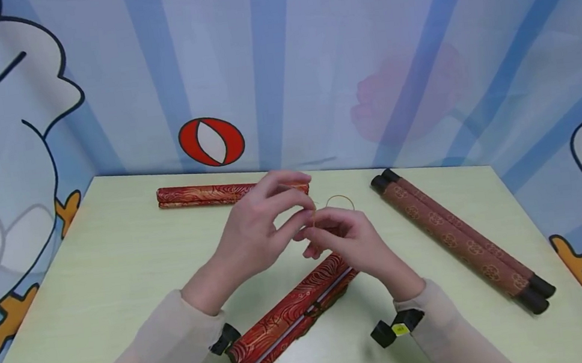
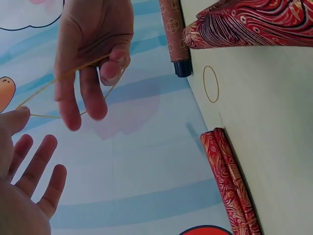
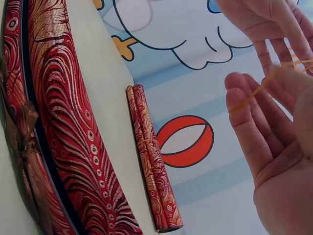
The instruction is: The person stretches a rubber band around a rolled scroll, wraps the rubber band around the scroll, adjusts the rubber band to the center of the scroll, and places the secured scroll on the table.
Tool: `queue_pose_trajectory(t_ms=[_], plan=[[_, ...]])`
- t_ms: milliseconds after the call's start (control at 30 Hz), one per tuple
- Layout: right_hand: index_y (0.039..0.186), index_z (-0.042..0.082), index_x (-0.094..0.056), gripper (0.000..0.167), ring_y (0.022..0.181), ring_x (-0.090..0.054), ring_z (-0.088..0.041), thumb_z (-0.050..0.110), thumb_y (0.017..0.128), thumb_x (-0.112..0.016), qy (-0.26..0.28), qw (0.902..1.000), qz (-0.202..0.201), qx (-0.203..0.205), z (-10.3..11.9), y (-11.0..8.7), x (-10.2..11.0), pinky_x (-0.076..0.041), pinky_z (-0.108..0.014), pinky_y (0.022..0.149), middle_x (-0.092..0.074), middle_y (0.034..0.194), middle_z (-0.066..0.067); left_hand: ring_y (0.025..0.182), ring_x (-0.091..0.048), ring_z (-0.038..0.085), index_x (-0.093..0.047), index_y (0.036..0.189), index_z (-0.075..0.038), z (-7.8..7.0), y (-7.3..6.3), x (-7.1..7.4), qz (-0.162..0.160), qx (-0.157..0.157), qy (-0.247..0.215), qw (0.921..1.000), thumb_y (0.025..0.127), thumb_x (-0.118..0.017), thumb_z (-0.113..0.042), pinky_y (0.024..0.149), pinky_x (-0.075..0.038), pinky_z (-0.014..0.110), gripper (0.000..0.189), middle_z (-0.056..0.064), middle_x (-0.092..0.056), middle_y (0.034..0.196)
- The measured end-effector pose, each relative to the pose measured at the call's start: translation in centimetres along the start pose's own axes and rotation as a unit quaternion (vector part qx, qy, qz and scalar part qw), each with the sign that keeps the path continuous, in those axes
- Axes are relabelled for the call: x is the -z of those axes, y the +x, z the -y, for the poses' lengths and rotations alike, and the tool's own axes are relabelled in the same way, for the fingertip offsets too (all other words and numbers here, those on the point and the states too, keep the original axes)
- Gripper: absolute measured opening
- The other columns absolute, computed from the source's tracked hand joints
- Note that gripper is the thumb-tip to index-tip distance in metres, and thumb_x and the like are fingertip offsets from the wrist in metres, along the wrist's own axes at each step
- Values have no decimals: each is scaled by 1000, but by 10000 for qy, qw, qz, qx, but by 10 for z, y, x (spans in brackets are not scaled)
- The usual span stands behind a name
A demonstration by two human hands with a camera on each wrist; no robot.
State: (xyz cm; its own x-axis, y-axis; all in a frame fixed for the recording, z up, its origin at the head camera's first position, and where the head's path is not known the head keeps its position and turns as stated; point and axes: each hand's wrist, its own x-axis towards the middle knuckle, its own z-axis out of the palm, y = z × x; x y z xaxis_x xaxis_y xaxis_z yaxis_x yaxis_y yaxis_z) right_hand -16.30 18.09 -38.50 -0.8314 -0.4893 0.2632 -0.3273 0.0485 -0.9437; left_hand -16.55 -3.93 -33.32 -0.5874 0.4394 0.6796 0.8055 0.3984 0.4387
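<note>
Over the far end of the red patterned double roll point(image 1: 285, 313), the person has both hands raised and close together, working at a thin yellow-orange rubber band point(image 2: 93, 62). That band is in the air above the double roll, drawn out between the two hands. The left hand point(image 1: 253, 228) pinches one end of it at the fingertips, the other three fingers spread apart. The right hand point(image 1: 358, 243) has its fingers bent and grips the other end, the band passing across the thumb and round behind the fingers.

The double roll itself lies slantwise on the pale desk point(image 1: 133, 273), with a dark strip along its length and a brown tie point(image 3: 29, 142) knotted at its side. Beyond its far end, flat on the desk, I can see a second band point(image 2: 204, 81) in a loose loop. Farther back from the double roll lies a slimmer red roll point(image 1: 200, 195), partly hidden behind the left hand. To the right of the double roll, a pair of brown flower-printed rolls point(image 1: 455, 234) with black ends lie side by side at a slant.
</note>
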Motion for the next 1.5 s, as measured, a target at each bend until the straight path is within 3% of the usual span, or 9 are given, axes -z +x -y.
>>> queue_pose_trajectory(t_ms=[167, 333, 533, 633, 800, 900, 1133, 1300, 1500], plan=[[140, 2, -66, 44, 99, -77, -25, 0, 97, -76, -374, 9991, -14, -222, 2, 1, 1, -66, -38, 86, -74, 124, -15, 104, -75, 22, -79, 99, -14, 5, -1, 2, 89, -194, 390, 9990, 96, -81, -11, 81, -62, 37, 5, 11, -69, 132], [156, 9, -55, 68, 118, -74, -28, 5, 94, -82, -652, 9973, 31, -346, 4, 1, 2, -63, -38, 97, -67, 143, -12, 108, -75, 21, -82, 105, -15, 9, -2, 4, 276, -68, 885, 9957, 94, -84, -15, 85, -62, 41, 12, 9, -66, 141], [160, 18, -51, 78, 124, -72, -26, 7, 91, -86, -1023, 9945, -133, -151, 3, 0, 11, -62, -38, 99, -64, 147, -9, 120, -70, 23, -81, 121, -18, 10, -4, 9, 391, 289, 1095, 9928, 90, -89, -26, 95, -61, 45, 33, 7, -65, 144], [162, 16, -48, 83, 129, -69, -29, 4, 89, -87, -1166, 9930, -176, -12, 4, 0, 15, -61, -38, 99, -61, 150, -11, 124, -68, 25, -81, 123, -16, 13, -7, 10, 485, 514, 1039, 9921, 89, -90, -31, 96, -61, 45, 38, 7, -66, 143], [161, 11, -47, 88, 136, -63, -35, -2, 85, -88, -1560, 9870, -331, 183, 10, -1, 24, -61, -39, 100, -56, 156, -14, 126, -66, 28, -79, 125, -15, 17, -14, 11, 753, 1203, 985, 9850, 88, -90, -38, 95, -62, 47, 45, 8, -66, 142], [161, 12, -48, 89, 137, -62, -34, -3, 83, -89, -1846, 9814, -460, 254, 13, -3, 31, -61, -41, 98, -55, 157, -13, 127, -65, 28, -77, 129, -16, 15, -18, 9, 1160, 1723, 1140, 9715, 87, -90, -43, 96, -62, 48, 51, 8, -65, 143], [161, 14, -49, 89, 137, -63, -33, 0, 83, -90, -2296, 9713, -543, 303, 19, -6, 45, -62, -40, 96, -53, 158, -13, 123, -65, 30, -69, 141, -17, 5, -27, -15, 2681, 2516, 1490, 9179, 85, -86, -57, 96, -62, 51, 71, 10, -63, 142], [163, 18, -48, 87, 132, -66, -31, 1, 87, -88, -2499, 9662, -543, 329, 23, -7, 49, -64, -39, 92, -54, 158, -11, 113, -66, 30, -67, 142, -10, -4, -35, -39, 3362, 2455, 1681, 8936, 84, -86, -59, 90, -63, 48, 78, 13, -66, 131], [164, 19, -46, 82, 119, -74, -30, 1, 93, -82, -2596, 9635, -485, 440, 26, -6, 50, -66, -36, 84, -60, 153, -11, 97, -68, 28, -69, 130, -6, -18, -41, -60, 3706, 1985, 2135, 8819, 83, -86, -62, 77, -65, 43, 75, 13, -68, 115]])
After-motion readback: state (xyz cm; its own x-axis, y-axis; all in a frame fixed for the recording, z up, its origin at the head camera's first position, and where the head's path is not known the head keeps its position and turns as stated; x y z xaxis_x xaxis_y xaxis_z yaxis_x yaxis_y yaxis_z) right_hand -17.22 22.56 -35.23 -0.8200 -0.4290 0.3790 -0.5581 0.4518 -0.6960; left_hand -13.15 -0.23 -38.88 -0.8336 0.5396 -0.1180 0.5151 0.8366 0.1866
